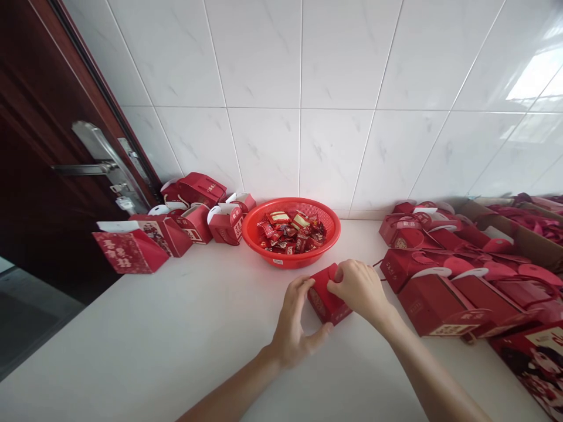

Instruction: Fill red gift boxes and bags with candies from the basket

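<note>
Red gift box (323, 295), closure likely unfinished: right hand (359, 288) pinching its top, left hand (291, 325) loosely open alongside. Red colander (303, 261), 11 o'clock from it: wrapped sweets (291, 233) left.

Soft daylight; glare whitens the wall tiles (536, 76) above the table's (176, 351) back edge, far right. Beyond its left edge, the door (35, 99) is dim. The left hand (288, 328) blurs slightly.

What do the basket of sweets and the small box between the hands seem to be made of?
Basket: plastic, most likely, with a slight shine and a wall pierced by tiny holes. Box: probably thin card, smooth and red, with straight folded edges and printed marks; any coating is hard to tell.
</note>
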### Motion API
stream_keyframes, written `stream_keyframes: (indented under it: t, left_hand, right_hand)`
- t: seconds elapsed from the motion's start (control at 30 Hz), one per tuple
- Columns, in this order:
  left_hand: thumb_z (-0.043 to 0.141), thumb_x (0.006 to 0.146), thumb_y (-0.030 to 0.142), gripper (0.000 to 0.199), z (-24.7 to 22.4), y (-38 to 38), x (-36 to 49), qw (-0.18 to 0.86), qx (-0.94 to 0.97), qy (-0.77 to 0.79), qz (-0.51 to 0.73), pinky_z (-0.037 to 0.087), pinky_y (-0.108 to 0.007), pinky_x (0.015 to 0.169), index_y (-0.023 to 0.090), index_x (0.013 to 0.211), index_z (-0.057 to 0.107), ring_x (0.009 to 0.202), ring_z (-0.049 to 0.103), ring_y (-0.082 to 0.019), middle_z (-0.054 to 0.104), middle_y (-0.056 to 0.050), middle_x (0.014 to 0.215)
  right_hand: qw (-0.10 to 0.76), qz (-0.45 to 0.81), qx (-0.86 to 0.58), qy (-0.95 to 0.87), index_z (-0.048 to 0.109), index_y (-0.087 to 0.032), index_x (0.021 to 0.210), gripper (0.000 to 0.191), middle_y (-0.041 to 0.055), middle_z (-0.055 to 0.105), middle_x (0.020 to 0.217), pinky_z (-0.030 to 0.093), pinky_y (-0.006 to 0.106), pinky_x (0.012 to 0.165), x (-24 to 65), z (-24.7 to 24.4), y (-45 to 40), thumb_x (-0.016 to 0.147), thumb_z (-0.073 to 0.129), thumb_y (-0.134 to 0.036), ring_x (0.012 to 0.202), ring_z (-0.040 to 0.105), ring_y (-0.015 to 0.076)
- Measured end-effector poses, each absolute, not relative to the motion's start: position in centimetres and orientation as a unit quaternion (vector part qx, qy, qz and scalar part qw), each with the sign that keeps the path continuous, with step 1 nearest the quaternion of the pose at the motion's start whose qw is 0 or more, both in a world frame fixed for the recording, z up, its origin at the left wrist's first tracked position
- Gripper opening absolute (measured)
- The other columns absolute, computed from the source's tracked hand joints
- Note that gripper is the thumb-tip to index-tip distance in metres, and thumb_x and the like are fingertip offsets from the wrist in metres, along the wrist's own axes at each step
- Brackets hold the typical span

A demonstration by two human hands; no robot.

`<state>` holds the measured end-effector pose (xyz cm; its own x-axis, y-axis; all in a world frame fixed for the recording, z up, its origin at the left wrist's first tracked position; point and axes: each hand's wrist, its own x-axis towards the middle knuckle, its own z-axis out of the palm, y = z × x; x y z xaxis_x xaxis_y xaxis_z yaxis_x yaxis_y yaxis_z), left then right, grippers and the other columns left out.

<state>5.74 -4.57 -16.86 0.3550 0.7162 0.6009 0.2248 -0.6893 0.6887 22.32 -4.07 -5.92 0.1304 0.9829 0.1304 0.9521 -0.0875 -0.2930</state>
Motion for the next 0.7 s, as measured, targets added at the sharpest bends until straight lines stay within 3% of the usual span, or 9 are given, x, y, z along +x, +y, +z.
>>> stream_keyframes:
  t: [0.13, 0.37, 0.7]
  left_hand:
    - [0.075, 0.082, 0.039, 0.09, -17.5, -4.2, 5.8, 0.245, 0.773, 0.329, 0.483, 0.042, -0.057, 0.109, 0.028, 0.154, 0.022, 0.139, 0.041, -0.037, 0.037, -0.018, 0.151]
    - [0.075, 0.083, 0.038, 0.089, -17.6, -3.8, 5.8, 0.254, 0.763, 0.343, 0.486, 0.043, -0.054, 0.109, 0.028, 0.153, 0.022, 0.137, 0.043, -0.035, 0.039, -0.017, 0.148]
    - [0.073, 0.083, 0.033, 0.083, -17.7, -3.6, 5.9, 0.263, 0.751, 0.356, 0.491, 0.041, -0.055, 0.11, 0.028, 0.151, 0.026, 0.137, 0.043, -0.035, 0.041, -0.015, 0.148]
  right_hand:
    - [0.171, 0.058, -0.73, -0.659, 0.049, -0.021, 0.05, 0.024, 0.0036, 0.062, 0.057, 0.026, 0.029, 0.057, 22.3, -5.6, -4.0, 0.069, 0.06, -0.013, 0.059, 0.058, 0.018]
    - [0.183, 0.066, -0.703, -0.684, 0.048, -0.021, 0.052, 0.025, 0.0016, 0.063, 0.059, 0.03, 0.029, 0.059, 22.0, -5.7, -2.9, 0.071, 0.063, -0.014, 0.06, 0.056, 0.0169]
    - [0.082, 0.099, -0.71, -0.692, 0.061, -0.019, 0.068, 0.009, 0.0039, 0.071, 0.076, 0.035, 0.03, 0.067, 21.8, -5.2, -2.1, 0.077, 0.061, -0.017, 0.076, 0.065, 0.0201]
